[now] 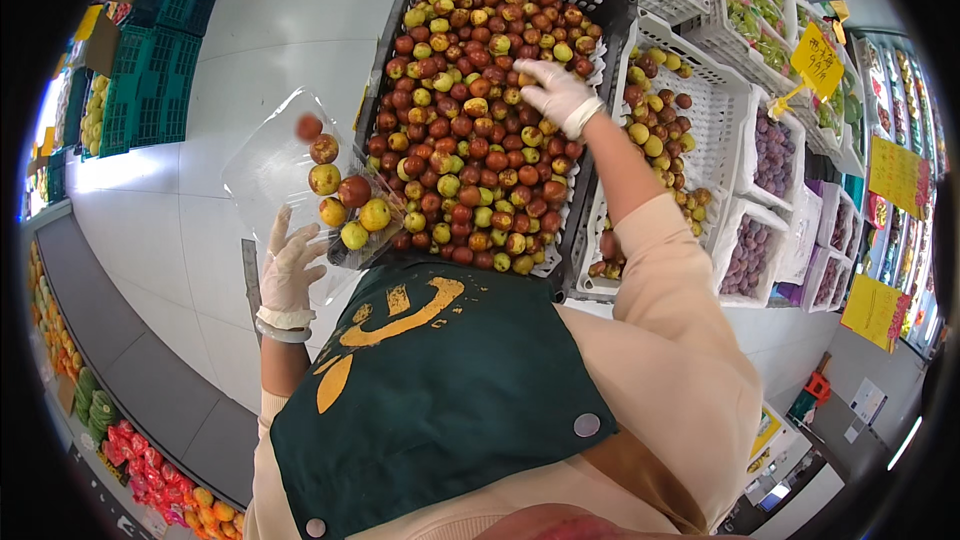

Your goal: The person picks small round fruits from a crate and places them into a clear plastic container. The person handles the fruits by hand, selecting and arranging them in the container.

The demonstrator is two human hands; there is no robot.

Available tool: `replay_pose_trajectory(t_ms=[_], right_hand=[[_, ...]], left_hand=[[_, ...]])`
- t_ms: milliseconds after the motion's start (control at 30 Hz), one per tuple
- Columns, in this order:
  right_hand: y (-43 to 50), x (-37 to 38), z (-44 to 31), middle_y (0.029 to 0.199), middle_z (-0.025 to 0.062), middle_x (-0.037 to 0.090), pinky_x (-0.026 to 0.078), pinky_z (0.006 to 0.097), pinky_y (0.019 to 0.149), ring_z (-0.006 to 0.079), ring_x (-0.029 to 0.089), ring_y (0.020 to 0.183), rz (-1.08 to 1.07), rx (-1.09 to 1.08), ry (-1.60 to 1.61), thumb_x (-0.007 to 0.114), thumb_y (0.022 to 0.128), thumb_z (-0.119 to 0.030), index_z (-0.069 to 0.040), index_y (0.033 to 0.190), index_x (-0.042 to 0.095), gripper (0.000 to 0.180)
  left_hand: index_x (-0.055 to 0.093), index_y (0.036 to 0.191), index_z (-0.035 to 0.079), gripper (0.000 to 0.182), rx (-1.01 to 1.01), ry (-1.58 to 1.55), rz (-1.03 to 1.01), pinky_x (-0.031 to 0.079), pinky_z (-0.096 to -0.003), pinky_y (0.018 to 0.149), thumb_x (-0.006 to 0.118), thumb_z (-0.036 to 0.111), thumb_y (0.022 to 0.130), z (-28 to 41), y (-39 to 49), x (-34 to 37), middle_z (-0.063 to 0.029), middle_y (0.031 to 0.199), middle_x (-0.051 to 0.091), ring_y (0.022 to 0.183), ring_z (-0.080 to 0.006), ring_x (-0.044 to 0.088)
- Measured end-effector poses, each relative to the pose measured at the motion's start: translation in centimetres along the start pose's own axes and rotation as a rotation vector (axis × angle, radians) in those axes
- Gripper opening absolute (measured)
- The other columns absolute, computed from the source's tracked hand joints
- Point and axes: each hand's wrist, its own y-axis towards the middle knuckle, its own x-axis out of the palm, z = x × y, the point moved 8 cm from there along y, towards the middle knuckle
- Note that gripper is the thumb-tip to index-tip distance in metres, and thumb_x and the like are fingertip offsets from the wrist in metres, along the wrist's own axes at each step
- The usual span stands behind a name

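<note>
My left hand [289, 274], in a thin translucent glove, holds a clear plastic clamshell box [270, 157] by its lower left side. Several jujubes [354, 191] lie in the box, and one blurred jujube [307, 127] shows near its upper end. The box tilts over the left edge of a black plastic crate [386, 37] heaped with red-brown and yellow-green jujubes [465, 127]. Over the right part of the heap reaches my gloved right hand [555, 94]. A jujube [528, 78] shows between its thumb and fingers; whether they grip it is unclear.
Right of the black crate stands a white crate [705, 109] partly filled with jujubes. Beyond it are boxes of plums [772, 154] and packed green grapes [739, 7]. Green crates [154, 82] stand across the tiled floor [225, 105]. A dark apron [450, 390] covers my front.
</note>
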Motion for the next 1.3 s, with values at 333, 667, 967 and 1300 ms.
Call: replay_pose_trajectory(t_ms=[333, 667, 967, 1300], right_hand=[[-6.4, 7.7, -8.6, 0.149, 0.0093, 0.041, 0.023, 0.0567, 0.114, 0.0371, 0.024, 0.143, -0.022, -0.075, -0.496, 0.054, 0.089, -0.023, -0.01, 0.14, 0.046, 0.053], [0.3, -2.1, -2.9, 0.118, 0.0116, 0.067, 0.05, 0.0356, 0.092, 0.0279, 0.066, 0.101, 0.263, -0.042, 0.15, 0.048, 0.091, -0.013, -0.014, 0.12, 0.065, 0.033], [9.5, -6.3, 2.8, 0.152, 0.0224, 0.034, 0.031, 0.0409, 0.114, 0.0349, 0.034, 0.14, 0.525, 0.436, -0.03, 0.064, 0.086, -0.048, -0.019, 0.145, 0.044, 0.069], [5.0, 0.3, -2.5, 0.132, 0.0093, 0.056, 0.039, 0.0446, 0.105, 0.0353, 0.048, 0.123, 0.326, -0.042, -0.204, 0.06, 0.083, -0.021, -0.03, 0.116, 0.066, 0.034]], left_hand=[[0.031, 0.152, 0.018, 0.075, -0.013, -0.037, 0.001, 0.044, -0.0274, 0.07, 0.064, 0.028, 0.086, -0.2, -0.6, 0.1, -0.0043, 0.115, 0.061, 0.093, -0.0166, 0.06], [0.031, 0.153, 0.018, 0.076, -0.009, -0.058, -0.008, 0.045, -0.0279, 0.069, 0.065, 0.03, 0.085, -0.7, -0.1, -0.4, -0.0047, 0.117, 0.061, 0.093, -0.0172, 0.06], [0.031, 0.152, 0.016, 0.075, -0.01, -0.078, 0.046, 0.046, -0.0263, 0.068, 0.064, 0.029, 0.086, -0.6, -0.1, -1.2, -0.0064, 0.118, 0.061, 0.093, -0.0177, 0.06], [0.03, 0.153, 0.018, 0.079, -0.008, -0.034, 0.002, 0.045, -0.0306, 0.071, 0.066, 0.034, 0.084, 0.0, 1.0, -0.3, -0.0082, 0.119, 0.059, 0.093, -0.0182, 0.061]])
